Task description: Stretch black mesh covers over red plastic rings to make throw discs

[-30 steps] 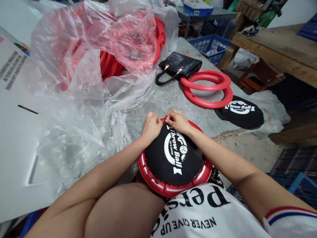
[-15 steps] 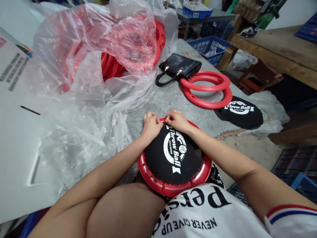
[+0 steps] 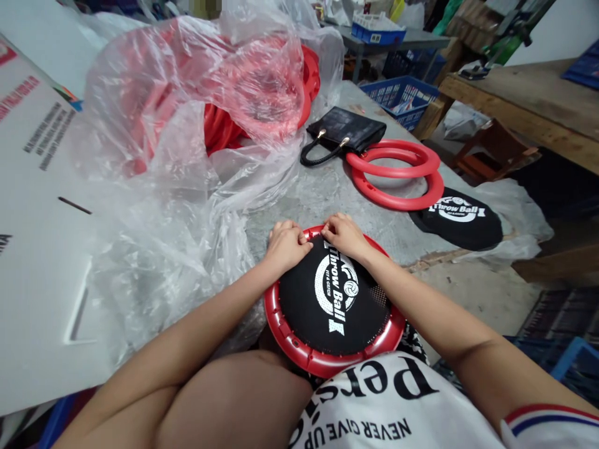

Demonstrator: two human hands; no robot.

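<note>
A red plastic ring (image 3: 290,340) rests against my body at the table's near edge, with a black mesh disc (image 3: 334,296) printed "Throw Ball" stretched over it. My left hand (image 3: 285,244) and my right hand (image 3: 342,233) sit side by side at the far rim. Both have their fingers curled and pinch the edge of the black mesh against the ring.
Two empty red rings (image 3: 397,171) lie stacked further back on the grey table (image 3: 322,193), beside a black handbag (image 3: 344,131). A loose black mesh disc (image 3: 461,218) lies at the right edge. A clear plastic bag (image 3: 187,125) holding more red rings fills the left. White cardboard (image 3: 32,206) lies at far left.
The camera has tilted slightly, so everything sits a little lower in view. Both hands stay at the far rim, their fingers shifting slightly along the mesh edge.
</note>
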